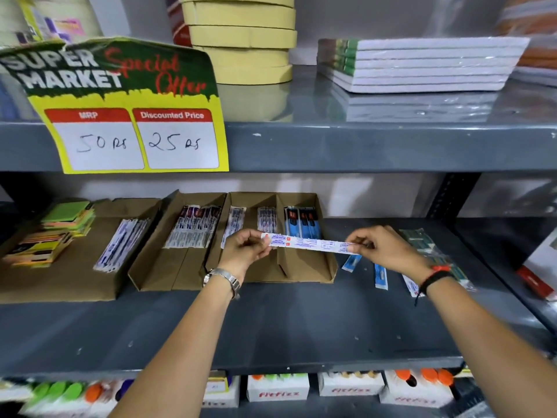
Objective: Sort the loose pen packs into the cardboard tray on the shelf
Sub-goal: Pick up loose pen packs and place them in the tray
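Observation:
A long white pen pack with red and blue print is stretched level between both hands, just above the cardboard tray. My left hand pinches its left end; my right hand pinches its right end. The tray has several compartments: one holds dark red-and-white packs, two hold white packs, and the rightmost holds blue-and-black packs. Loose blue packs lie on the grey shelf to the tray's right, partly hidden by my right wrist.
A flat cardboard sheet at left carries white packs and a pile of coloured sticky notes. A green packet lies at far right. A price sign hangs from the upper shelf edge. Glue boxes fill the shelf below.

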The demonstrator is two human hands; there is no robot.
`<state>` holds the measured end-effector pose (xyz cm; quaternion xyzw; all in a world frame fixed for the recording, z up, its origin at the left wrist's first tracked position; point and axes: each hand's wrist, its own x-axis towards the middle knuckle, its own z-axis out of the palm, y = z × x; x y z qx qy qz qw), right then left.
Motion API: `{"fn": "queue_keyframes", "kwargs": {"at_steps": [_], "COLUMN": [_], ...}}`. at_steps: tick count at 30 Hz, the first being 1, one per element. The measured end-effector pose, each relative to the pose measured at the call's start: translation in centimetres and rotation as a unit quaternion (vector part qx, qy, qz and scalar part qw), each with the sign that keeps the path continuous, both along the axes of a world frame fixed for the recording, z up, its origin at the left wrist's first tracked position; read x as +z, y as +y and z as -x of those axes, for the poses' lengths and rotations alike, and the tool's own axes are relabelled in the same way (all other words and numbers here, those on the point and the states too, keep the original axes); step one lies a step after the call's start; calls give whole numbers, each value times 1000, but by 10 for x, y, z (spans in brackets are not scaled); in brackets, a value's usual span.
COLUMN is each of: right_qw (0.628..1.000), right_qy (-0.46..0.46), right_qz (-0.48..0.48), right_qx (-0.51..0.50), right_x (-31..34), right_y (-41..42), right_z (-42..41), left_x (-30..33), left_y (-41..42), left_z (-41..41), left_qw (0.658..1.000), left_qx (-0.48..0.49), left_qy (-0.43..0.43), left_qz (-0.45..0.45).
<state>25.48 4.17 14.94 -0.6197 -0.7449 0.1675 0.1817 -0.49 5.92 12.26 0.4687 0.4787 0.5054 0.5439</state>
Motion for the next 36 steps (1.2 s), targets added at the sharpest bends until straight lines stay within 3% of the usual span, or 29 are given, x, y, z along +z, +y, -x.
{"fn": "queue_keyframes", "kwargs": {"at_steps": [2, 4, 7, 9, 11, 14, 18, 25, 32, 36], "right_qw": [1000, 992, 926, 865, 828, 816, 817, 873, 910, 950], "right_qy": [21, 109, 349, 468, 528, 548, 530, 403, 302, 198], "right_qz": [16, 35, 95, 133, 149, 130, 120, 90, 168, 182], "right_qx": [-14, -52, -111, -119, -118, -132, -192, -258, -228, -161], "right_x": [-6, -13, -22, -24, -25, -31, -47, -80, -83, -80], "right_y": [2, 4, 7, 12, 21, 43, 80, 111, 124, 118], "right_z": [5, 11, 39, 68, 101, 145, 185, 219, 228, 227], "left_x": [-4, -15, -53, -79, -98, -114, -129, -132, -134, -135], "left_y": [-3, -7, -13, -16, -22, -27, -23, -19, -20, -19], "left_z": [1, 8, 32, 42, 49, 57, 63, 65, 64, 65], "left_qw": [999, 974, 847, 776, 750, 767, 790, 800, 801, 804], "left_qx": [19, 46, 2, -29, -54, -34, -38, -41, -32, -27], "left_qy": [34, 210, 523, 614, 640, 615, 596, 585, 583, 579], "left_qz": [-27, -72, -99, -141, -160, -179, -138, -128, -132, -129]}}
